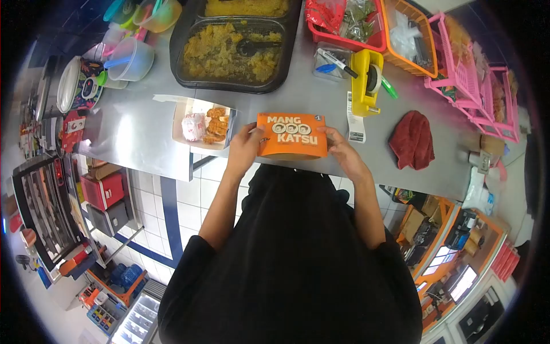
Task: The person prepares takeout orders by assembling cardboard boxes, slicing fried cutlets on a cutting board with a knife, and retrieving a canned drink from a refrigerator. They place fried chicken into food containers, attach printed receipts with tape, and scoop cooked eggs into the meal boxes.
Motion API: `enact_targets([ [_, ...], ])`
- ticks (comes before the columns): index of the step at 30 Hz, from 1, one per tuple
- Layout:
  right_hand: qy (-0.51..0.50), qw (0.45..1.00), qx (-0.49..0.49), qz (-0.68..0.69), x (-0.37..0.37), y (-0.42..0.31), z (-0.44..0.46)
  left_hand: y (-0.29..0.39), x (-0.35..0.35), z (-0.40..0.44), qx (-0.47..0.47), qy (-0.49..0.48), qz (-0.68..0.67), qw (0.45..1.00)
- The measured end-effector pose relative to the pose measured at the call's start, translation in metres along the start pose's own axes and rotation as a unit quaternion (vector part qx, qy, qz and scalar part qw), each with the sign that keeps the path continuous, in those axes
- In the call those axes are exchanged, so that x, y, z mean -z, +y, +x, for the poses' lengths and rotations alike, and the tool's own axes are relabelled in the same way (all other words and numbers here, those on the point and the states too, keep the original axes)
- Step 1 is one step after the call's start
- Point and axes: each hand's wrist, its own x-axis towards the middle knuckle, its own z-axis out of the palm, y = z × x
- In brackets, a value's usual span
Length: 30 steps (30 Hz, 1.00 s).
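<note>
Between my two hands is an orange food box (293, 137) printed "MANG KATSU", near the front edge of the steel table. Its lid is closed over the top. My left hand (245, 146) grips the box's left side, fingers on the edge. On the opposite side my right hand (342, 152) holds the right edge, thumb and fingers around the corner. Left of my left hand stands an open food box (179, 122) with pieces of fried chicken (216, 125) and a wrapped white bundle (193, 126) inside.
A black tray (229, 85) of yellow crumbly food lies at the back. On the right are a yellow tape dispenser (361, 86), a printed label strip (355, 126) and a dark red cloth (412, 140). Red (375, 45) and orange baskets (421, 67) stand behind; plastic tubs (134, 63) sit at left.
</note>
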Motion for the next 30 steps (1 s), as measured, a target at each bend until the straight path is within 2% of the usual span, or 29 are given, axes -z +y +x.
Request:
enact_targets([
  [1,0.034,0.999,-0.028,-0.023,-0.005,0.0,0.001,-0.001,-0.002,-0.001,0.002,0.001,-0.003,1.0],
  [3,0.065,0.995,-0.059,-0.047,-0.022,-0.004,0.007,-0.003,-0.003,0.0,-0.101,-0.018,0.156,0.982],
  [4,0.137,0.973,-0.104,-0.155,-0.038,-0.012,0.009,-0.01,-0.003,0.004,-0.119,-0.005,0.162,0.98],
  [6,0.209,0.932,-0.147,-0.257,-0.047,-0.009,0.013,-0.019,-0.006,0.007,-0.116,0.025,0.187,0.975],
  [7,0.216,0.918,-0.138,-0.304,-0.046,0.004,0.015,-0.022,-0.006,0.009,-0.116,0.053,0.212,0.969],
  [9,0.221,0.901,-0.132,-0.35,-0.042,0.023,0.019,-0.027,-0.004,0.015,-0.121,0.039,0.21,0.969],
  [11,0.236,0.815,-0.119,-0.516,-0.037,0.035,0.021,-0.027,0.003,0.02,-0.127,0.028,0.206,0.97],
  [13,0.256,0.796,-0.095,-0.54,-0.052,0.011,0.021,-0.006,0.013,0.019,-0.08,-0.045,0.286,0.954],
  [14,0.278,0.775,-0.066,-0.564,-0.057,-0.005,0.023,-0.005,0.013,0.02,-0.084,-0.045,0.286,0.954],
  [15,0.281,0.774,-0.064,-0.564,-0.055,-0.017,0.025,-0.005,0.01,0.018,-0.166,-0.02,0.355,0.92],
  [16,0.156,0.76,0.035,-0.63,-0.049,-0.027,0.027,-0.004,0.009,0.015,-0.244,0.004,0.42,0.874],
  [17,0.027,0.724,0.133,-0.677,-0.046,-0.034,0.028,-0.002,0.009,0.014,-0.245,0.0,0.421,0.874],
  [18,0.03,0.726,0.129,-0.675,-0.05,-0.039,0.03,0.005,0.011,0.013,-0.307,-0.055,0.51,0.802],
  [19,-0.02,0.705,0.122,-0.698,-0.056,-0.045,0.033,0.013,0.012,0.013,-0.366,-0.108,0.587,0.714],
  [20,-0.07,0.682,0.116,-0.719,-0.059,-0.048,0.035,0.019,0.013,0.015,-0.369,-0.11,0.587,0.712],
  [22,-0.073,0.686,0.122,-0.713,-0.057,-0.044,0.039,0.029,0.017,0.021,-0.344,-0.209,0.642,0.653],
  [24,-0.078,0.692,0.128,-0.706,-0.055,-0.039,0.04,0.033,0.018,0.025,-0.36,-0.216,0.644,0.64],
  [26,-0.062,0.671,0.149,-0.724,-0.055,-0.034,0.039,0.033,0.019,0.026,-0.376,-0.223,0.647,0.625],
  [28,-0.061,0.676,0.184,-0.711,-0.049,-0.026,0.037,0.03,0.022,0.027,-0.421,-0.216,0.581,0.662],
  [30,-0.047,0.676,0.218,-0.703,-0.038,-0.016,0.034,0.029,0.017,0.024,-0.406,-0.209,0.61,0.647],
])
